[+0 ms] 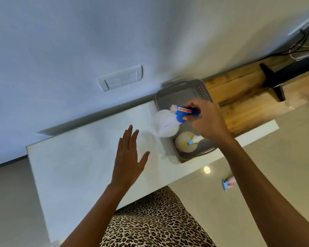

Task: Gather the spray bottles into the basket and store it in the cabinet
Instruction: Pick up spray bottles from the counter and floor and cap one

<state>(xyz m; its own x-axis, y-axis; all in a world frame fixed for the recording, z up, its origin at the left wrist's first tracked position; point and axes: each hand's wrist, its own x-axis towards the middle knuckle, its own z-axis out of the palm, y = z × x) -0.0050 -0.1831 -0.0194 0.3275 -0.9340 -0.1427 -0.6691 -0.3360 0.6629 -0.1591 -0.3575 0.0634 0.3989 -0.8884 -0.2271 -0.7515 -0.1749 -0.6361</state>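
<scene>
1. Fingers of the right hand (204,120) are closed around the blue trigger head of a white spray bottle (166,124), which hangs tilted over the near-left rim of the grey basket (202,91); its body is blurred, so whether it touches the basket wall cannot be told.
2. A second, cream-coloured spray bottle (185,143) with a light blue and yellow nozzle stands inside the basket at its near end, just beside the bottle being held.
3. The left hand (129,157) is empty, palm down, fingers spread and straight, hovering over the white countertop (78,157) to the left of the basket.
4. The basket sits where the white countertop meets a wooden surface (243,86), close to the wall.
5. A white switch plate (120,80) is mounted on the wall above the countertop.
6. A black stand (273,82) rests on the wooden surface, well apart from the basket, with dark cables behind it.
7. A leopard-print garment (155,225) fills the bottom centre of the view, between the two forearms.
8. A small pink and blue object (227,183) lies on the tiled floor to the right; what it is cannot be told.
</scene>
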